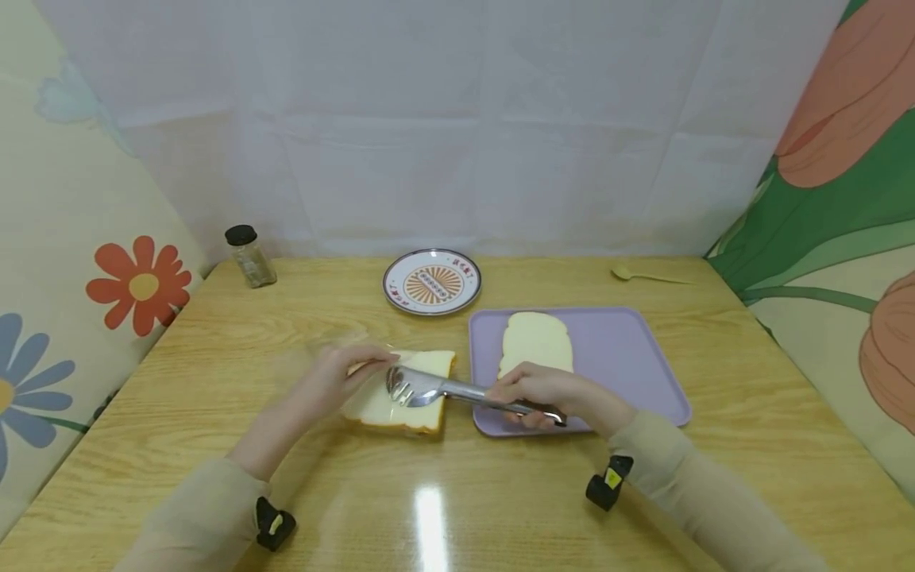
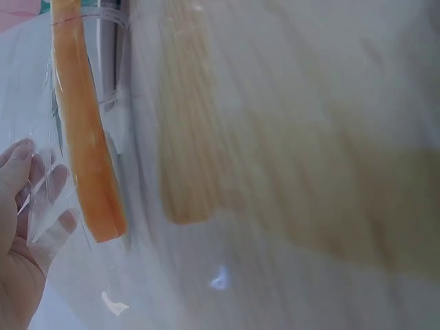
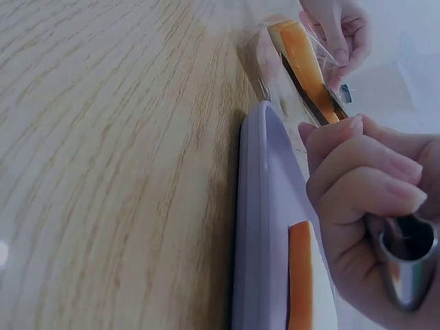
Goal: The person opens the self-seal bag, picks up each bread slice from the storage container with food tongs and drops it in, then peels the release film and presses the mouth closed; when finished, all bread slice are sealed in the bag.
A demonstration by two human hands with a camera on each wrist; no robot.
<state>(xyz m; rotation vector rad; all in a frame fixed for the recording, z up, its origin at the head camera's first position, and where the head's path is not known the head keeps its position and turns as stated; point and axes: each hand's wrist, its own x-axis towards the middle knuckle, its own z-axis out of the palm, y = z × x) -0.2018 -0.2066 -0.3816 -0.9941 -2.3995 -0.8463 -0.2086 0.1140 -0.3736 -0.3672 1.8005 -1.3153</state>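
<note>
A slice of bread (image 1: 379, 407) with an orange-brown crust lies inside a clear plastic bag (image 2: 113, 302) left of the tray. Thumb and fingers of my left hand (image 1: 345, 375) pinch the bag's film at its opening beside the slice. My right hand (image 1: 545, 389) grips metal tongs (image 1: 465, 389) by the handle. The tong heads reach left to the bagged slice; whether they hold it cannot be told. Another bread slice (image 1: 536, 338) lies on the purple tray (image 1: 615, 357), partly behind my right hand.
A patterned plate (image 1: 432, 282) sits at the back middle of the wooden table (image 1: 343, 516). At the back left stands a jar with a black lid (image 1: 250, 258). A small yellowish spoon (image 1: 646, 276) lies at the back right. Cloth walls enclose the table.
</note>
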